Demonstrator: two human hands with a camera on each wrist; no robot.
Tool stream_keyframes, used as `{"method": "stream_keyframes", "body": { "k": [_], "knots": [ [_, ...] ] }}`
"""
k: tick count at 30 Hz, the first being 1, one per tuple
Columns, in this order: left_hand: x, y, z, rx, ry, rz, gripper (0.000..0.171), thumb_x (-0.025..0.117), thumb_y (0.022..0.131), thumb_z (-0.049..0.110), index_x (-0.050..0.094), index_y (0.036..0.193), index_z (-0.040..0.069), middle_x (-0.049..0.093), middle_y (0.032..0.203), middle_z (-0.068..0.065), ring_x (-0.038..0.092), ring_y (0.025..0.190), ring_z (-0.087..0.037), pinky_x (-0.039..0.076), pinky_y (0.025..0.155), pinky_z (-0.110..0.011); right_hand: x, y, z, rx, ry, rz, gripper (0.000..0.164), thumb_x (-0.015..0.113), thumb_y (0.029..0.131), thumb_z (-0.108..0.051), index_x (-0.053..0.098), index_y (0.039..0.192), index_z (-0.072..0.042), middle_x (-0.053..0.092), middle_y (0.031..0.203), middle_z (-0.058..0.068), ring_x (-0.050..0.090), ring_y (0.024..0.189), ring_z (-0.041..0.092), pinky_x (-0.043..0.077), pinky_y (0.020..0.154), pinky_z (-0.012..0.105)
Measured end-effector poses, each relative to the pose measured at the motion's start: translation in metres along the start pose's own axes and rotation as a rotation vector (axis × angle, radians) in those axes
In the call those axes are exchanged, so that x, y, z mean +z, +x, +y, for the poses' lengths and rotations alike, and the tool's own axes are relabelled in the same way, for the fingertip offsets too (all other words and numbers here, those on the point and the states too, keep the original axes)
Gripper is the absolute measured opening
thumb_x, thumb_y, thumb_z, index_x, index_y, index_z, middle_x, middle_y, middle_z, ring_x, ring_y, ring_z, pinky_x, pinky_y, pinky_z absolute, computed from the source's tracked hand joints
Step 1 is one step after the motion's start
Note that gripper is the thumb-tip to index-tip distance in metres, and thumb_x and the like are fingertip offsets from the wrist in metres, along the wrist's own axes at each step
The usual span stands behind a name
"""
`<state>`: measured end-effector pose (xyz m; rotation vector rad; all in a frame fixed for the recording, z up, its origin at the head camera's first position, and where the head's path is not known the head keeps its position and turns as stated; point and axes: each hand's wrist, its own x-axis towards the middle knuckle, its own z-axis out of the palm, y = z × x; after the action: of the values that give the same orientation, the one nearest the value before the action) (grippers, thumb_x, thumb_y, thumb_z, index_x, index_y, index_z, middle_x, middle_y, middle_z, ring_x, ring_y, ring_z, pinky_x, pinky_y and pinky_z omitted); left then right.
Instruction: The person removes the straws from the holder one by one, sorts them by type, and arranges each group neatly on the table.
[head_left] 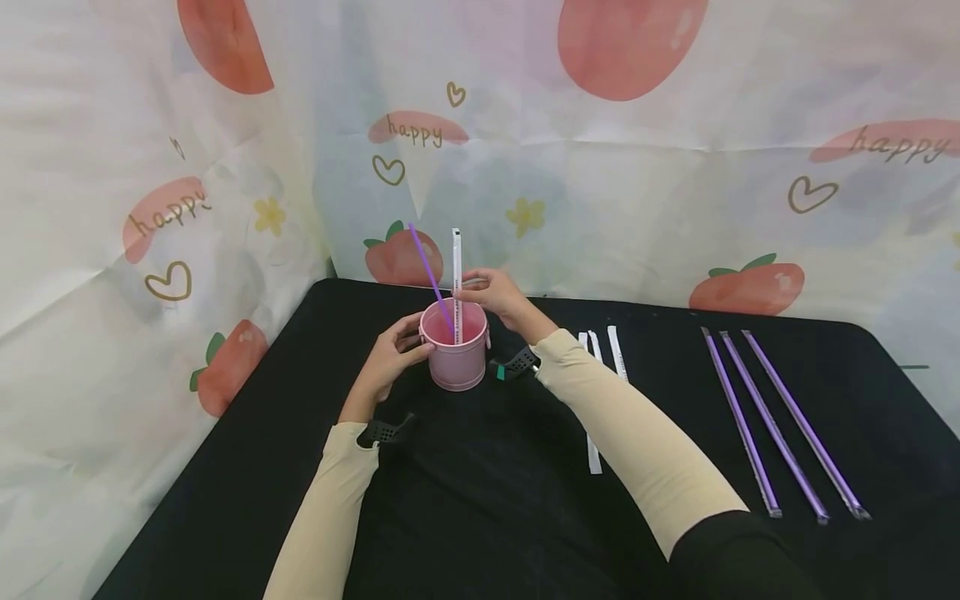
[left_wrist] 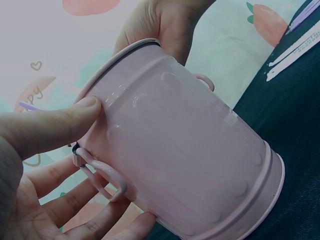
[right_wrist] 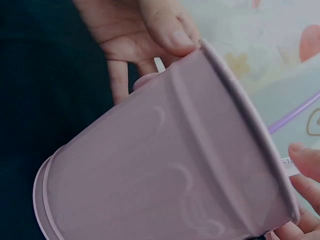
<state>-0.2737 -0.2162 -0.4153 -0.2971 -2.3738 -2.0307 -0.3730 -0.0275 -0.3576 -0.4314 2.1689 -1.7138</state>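
A pink metal bucket [head_left: 457, 371] stands upright on the black-covered table. My left hand [head_left: 390, 354] grips its left side, thumb near the rim and fingers spread behind the small side handle [left_wrist: 107, 175]. A purple straw [head_left: 426, 258] leans leftward out of the bucket. Beside it a white paper-wrapped straw [head_left: 457, 250] with small print stands nearly upright, its lower part inside the bucket. My right hand [head_left: 495, 296] pinches that white straw just above the far rim. The right wrist view shows these fingers [right_wrist: 307, 162] at the straw, partly cut off by the frame edge.
Several white-wrapped straws [head_left: 617, 352] lie to the right, partly hidden under my right sleeve [head_left: 630, 425]. Further right are three purple straws [head_left: 776, 433] in clear wrappers, side by side. A printed cloth backdrop [head_left: 637, 208] hangs behind the table and along its left.
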Motion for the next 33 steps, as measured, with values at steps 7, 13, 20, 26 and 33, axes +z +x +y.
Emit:
{"method": "stream_keyframes", "body": {
  "k": [7,13,20,26,33],
  "knots": [
    [0.0,0.001,-0.001,-0.001,0.002,0.003,0.058,0.06,0.089,0.005,0.036,0.141,0.002,0.04,0.142,-0.022,0.041,0.131,-0.039,0.039,0.104,-0.054,0.002,0.002,0.004,-0.034,-0.081,-0.009,0.037,0.064,0.086,-0.004,0.056,0.119,0.009,0.06,0.121,0.028,0.059,0.114,0.03,0.047,0.099,0.037],
    [0.0,0.0,0.001,0.003,0.0,0.008,0.057,0.06,0.089,0.005,0.036,0.141,0.002,0.04,0.142,-0.022,0.041,0.131,-0.038,0.039,0.104,-0.053,0.003,0.003,0.005,-0.029,-0.141,0.019,0.033,0.068,0.085,-0.009,0.062,0.114,0.007,0.065,0.11,0.021,0.059,0.099,0.021,0.048,0.087,0.027],
    [0.0,0.0,0.001,0.008,0.004,0.004,0.057,0.06,0.09,0.005,0.036,0.142,0.001,0.04,0.143,-0.023,0.04,0.132,-0.039,0.038,0.105,-0.054,0.002,0.002,0.005,-0.044,-0.145,0.042,0.032,0.066,0.086,-0.008,0.061,0.114,0.007,0.064,0.116,0.024,0.062,0.106,0.025,0.05,0.092,0.031],
    [0.0,0.0,0.002,0.009,0.006,0.009,0.057,0.06,0.09,0.005,0.036,0.141,0.001,0.04,0.143,-0.022,0.04,0.132,-0.039,0.039,0.105,-0.053,-0.002,0.003,0.002,-0.028,-0.065,0.054,0.033,0.065,0.087,-0.01,0.059,0.115,0.006,0.064,0.115,0.025,0.066,0.096,0.017,0.053,0.09,0.032],
    [0.0,0.0,0.001,0.008,0.001,0.016,0.058,0.061,0.089,0.005,0.037,0.141,0.001,0.04,0.143,-0.022,0.041,0.132,-0.038,0.039,0.104,-0.053,-0.009,0.001,-0.005,-0.056,0.028,0.032,0.025,0.061,0.089,-0.004,0.058,0.11,0.009,0.064,0.111,0.028,0.071,0.085,0.017,0.055,0.086,0.035]
  ]
}}
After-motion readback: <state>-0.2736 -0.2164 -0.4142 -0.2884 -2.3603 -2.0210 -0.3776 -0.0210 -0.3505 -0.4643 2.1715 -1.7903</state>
